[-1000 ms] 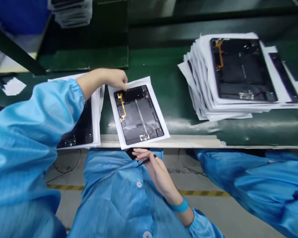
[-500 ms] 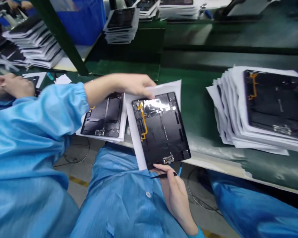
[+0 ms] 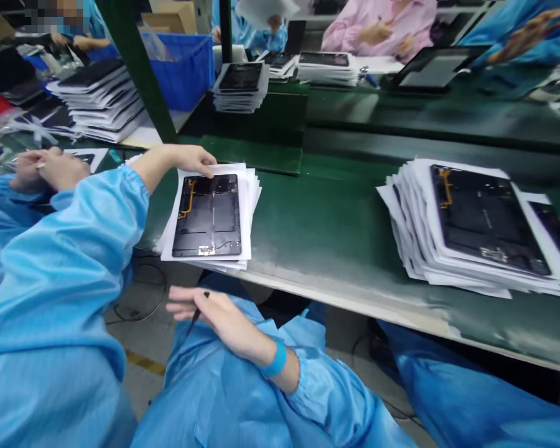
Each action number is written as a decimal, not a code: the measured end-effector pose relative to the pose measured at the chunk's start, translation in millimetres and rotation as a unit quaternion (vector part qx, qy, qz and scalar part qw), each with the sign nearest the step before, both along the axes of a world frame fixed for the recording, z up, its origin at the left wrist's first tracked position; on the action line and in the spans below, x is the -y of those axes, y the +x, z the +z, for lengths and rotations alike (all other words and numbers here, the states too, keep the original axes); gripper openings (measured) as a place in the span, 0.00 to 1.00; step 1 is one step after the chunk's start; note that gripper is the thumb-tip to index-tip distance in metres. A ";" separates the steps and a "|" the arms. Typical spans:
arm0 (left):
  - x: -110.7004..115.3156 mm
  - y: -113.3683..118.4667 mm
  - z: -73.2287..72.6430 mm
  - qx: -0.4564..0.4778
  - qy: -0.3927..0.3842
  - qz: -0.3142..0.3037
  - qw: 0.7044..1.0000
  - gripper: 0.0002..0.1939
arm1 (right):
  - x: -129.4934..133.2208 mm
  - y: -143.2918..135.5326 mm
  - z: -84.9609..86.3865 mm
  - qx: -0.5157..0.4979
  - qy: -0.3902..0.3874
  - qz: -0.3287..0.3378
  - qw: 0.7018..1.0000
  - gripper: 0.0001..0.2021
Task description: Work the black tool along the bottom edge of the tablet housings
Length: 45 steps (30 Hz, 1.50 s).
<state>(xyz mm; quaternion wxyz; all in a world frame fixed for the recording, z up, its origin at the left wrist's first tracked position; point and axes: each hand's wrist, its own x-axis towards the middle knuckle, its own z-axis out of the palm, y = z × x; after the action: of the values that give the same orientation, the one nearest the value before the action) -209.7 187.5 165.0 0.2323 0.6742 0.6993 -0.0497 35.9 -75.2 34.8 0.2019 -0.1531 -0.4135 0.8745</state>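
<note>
A black tablet panel (image 3: pixel 208 218) with an orange flex strip lies on white sheets at the table's front left, on a small stack. My left hand (image 3: pixel 193 160) is at its top edge, thumb over the edge and fingers on the sheet behind. Below the table edge, over my lap, my right hand (image 3: pixel 226 320) has its fingers stretched leftward. A thin black pointed tool (image 3: pixel 195 316), like tweezers, is held against the palm by the thumb; it touches no panel.
To the right stands a tall stack of sheets (image 3: pixel 415 233) topped by another panel (image 3: pixel 488 218). A green post (image 3: pixel 142 78), a blue bin (image 3: pixel 184 71) and more stacks stand behind. At far left are a co-worker's hands (image 3: pixel 58 168); other people sit across the table.
The panel and its sheet have moved left and down onto the small stack, with my left hand. My right hand has let go of the lower edge and moved left. The view has tilted up.
</note>
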 end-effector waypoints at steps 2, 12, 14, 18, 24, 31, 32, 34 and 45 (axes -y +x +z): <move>-5.5 0.1 -10.1 -0.035 0.038 -0.057 0.997 0.32 | 1.1 28.8 0.3 0.022 0.062 0.042 0.997 0.41; -34.6 39.0 -4.0 -0.064 0.023 -0.150 0.986 0.30 | -10.8 161.1 -8.6 0.149 0.130 -0.215 0.956 0.36; -39.0 50.0 6.1 -0.066 0.013 -0.146 0.987 0.30 | -13.1 176.7 -11.2 0.161 0.115 -0.259 0.945 0.36; -62.7 96.2 32.2 -0.070 0.062 -0.127 0.987 0.34 | -19.1 201.1 -10.8 0.164 0.107 -0.327 0.924 0.36; -111.1 272.3 23.4 0.080 0.113 -0.204 0.969 0.28 | -29.2 225.5 2.1 0.168 0.119 -0.392 0.897 0.37; -154.4 431.1 -37.3 0.193 0.156 -0.105 0.963 0.16 | 0.4 246.8 -15.8 0.183 0.083 -0.471 0.859 0.32; -159.2 438.8 -42.0 0.193 0.152 -0.092 0.965 0.15 | 5.1 250.9 -20.0 0.187 0.068 -0.485 0.852 0.32; -165.2 446.9 -47.8 0.195 0.149 -0.081 0.966 0.13 | 10.8 259.7 -24.8 0.194 0.042 -0.505 0.840 0.31; -128.1 416.1 -47.3 0.267 0.215 -0.108 0.933 0.06 | -53.5 319.8 4.7 0.148 0.095 -0.624 0.761 0.26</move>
<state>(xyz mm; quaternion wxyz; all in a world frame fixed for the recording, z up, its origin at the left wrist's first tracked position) 206.4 315.6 117.7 0.2535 0.7675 0.5286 0.2594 355.7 -21.7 39.6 0.6530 -0.4846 -0.3322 0.4779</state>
